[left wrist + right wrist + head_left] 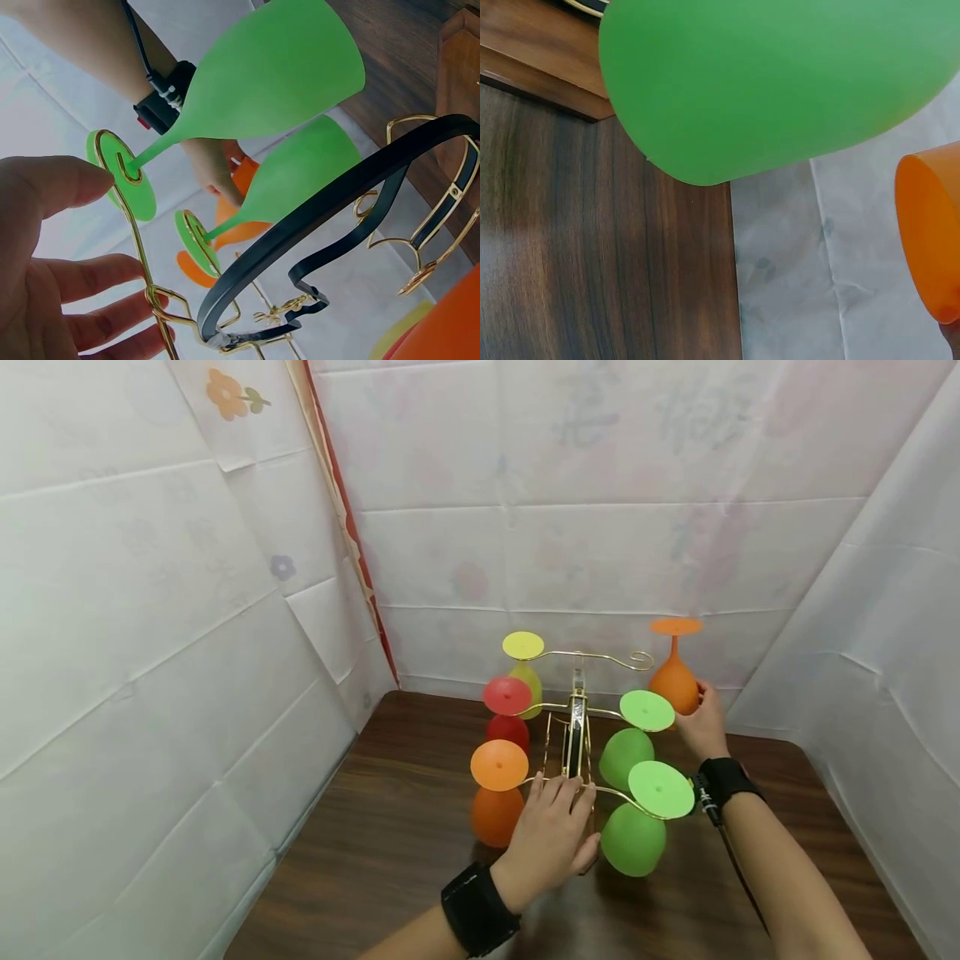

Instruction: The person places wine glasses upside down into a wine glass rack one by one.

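My right hand (703, 727) grips the bowl of an orange wine glass (673, 683), held upside down at the far right of the rack. In the right wrist view that orange bowl's rim shows at the right edge. My left hand (551, 835) rests with fairly straight fingers on the front gold bar of the wine glass rack (576, 727); its fingertips touch the bar in the left wrist view. Upside down on the rack's right side hang two green glasses (633, 839). On its left hang an orange glass (498, 817), a red glass (507, 695) and a yellow glass (523, 645).
The rack stands on a dark wooden table (360, 827). White patterned sheets (615, 552) enclose the back and both sides. A black cable (738, 868) runs from the right wristband along the forearm. The rear gold arm (637, 658) ends in a curl near the held glass.
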A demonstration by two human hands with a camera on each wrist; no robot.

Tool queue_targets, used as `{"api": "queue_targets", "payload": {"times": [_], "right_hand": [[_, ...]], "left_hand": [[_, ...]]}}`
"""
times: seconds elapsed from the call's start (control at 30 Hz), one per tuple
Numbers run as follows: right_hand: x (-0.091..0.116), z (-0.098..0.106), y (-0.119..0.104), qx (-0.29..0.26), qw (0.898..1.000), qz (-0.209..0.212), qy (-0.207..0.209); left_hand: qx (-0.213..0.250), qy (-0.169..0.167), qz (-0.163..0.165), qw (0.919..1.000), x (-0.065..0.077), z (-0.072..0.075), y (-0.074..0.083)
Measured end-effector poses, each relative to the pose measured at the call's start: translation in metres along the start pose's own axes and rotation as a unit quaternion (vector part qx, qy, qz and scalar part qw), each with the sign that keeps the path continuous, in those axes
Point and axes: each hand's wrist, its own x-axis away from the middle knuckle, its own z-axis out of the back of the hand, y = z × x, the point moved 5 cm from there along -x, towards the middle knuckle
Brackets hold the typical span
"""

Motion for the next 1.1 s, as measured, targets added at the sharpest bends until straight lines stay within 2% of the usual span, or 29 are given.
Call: {"api": "queue_targets", "payload": {"times": [0.4, 0.53, 0.7, 1.1], "right_hand": [[-0.008, -0.01, 0.008, 0.042, 0.999, 0.007, -0.027], [-0.013, -0.016, 0.005, 0.04, 0.998, 0.025, -0.051], [-0.019, -0.021, 0.005, 0.046, 0.996, 0.055, -0.059], [-0.017, -0.031, -0.005, 0.039, 0.99, 0.092, -0.094]], "left_hand": [[-0.006, 0.003, -0.005, 1.0, 0.001, -0.002, 0.001], [-0.008, 0.006, -0.005, 0.9999, 0.002, -0.001, 0.001], [-0.008, 0.006, -0.007, 0.9999, 0.001, 0.001, 0.001], [-0.004, -0.001, -0.005, 1.0, 0.002, 0.001, 0.002]]}}
